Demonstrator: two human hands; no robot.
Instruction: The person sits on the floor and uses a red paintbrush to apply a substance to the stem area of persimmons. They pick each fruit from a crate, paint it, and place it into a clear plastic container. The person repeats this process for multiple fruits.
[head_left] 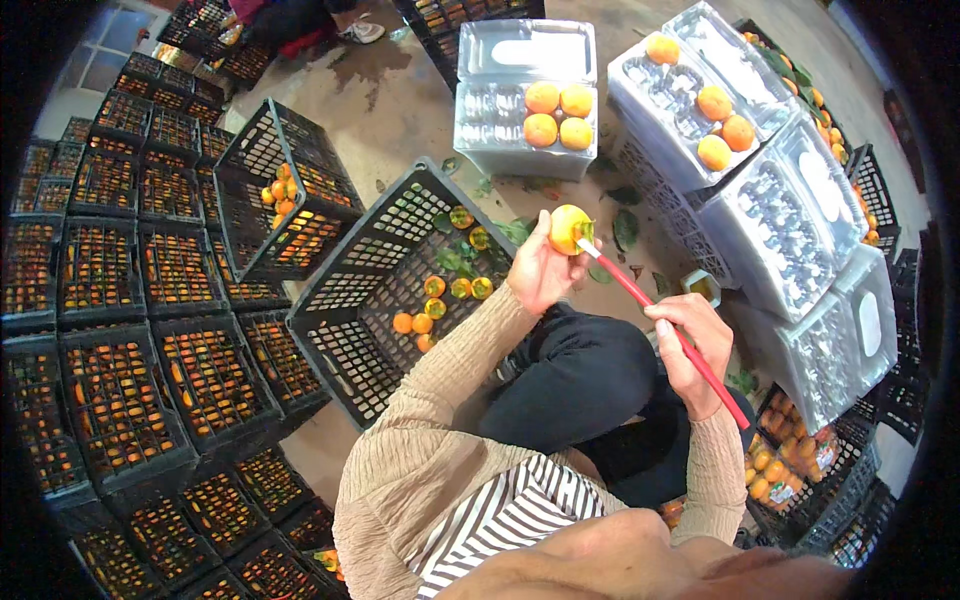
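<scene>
A round orange persimmon (570, 229) is held up in the fingers of my left hand (541, 268), its green calyx turned to the right. My right hand (692, 345) is closed around a long red brush (640, 292). The brush's pale tip touches the persimmon at the calyx. Just left of my left forearm, a black plastic crate (360, 275) holds several loose persimmons (461, 288) and some green leaves.
Clear plastic trays (527, 130) with persimmons stand ahead, with more trays (780, 215) stacked on the right. Filled black crates (120, 385) are piled along the left. One crate (290, 190) leans beyond the near one. Leaves (624, 230) litter the floor. Someone's shoe (363, 32) shows far off.
</scene>
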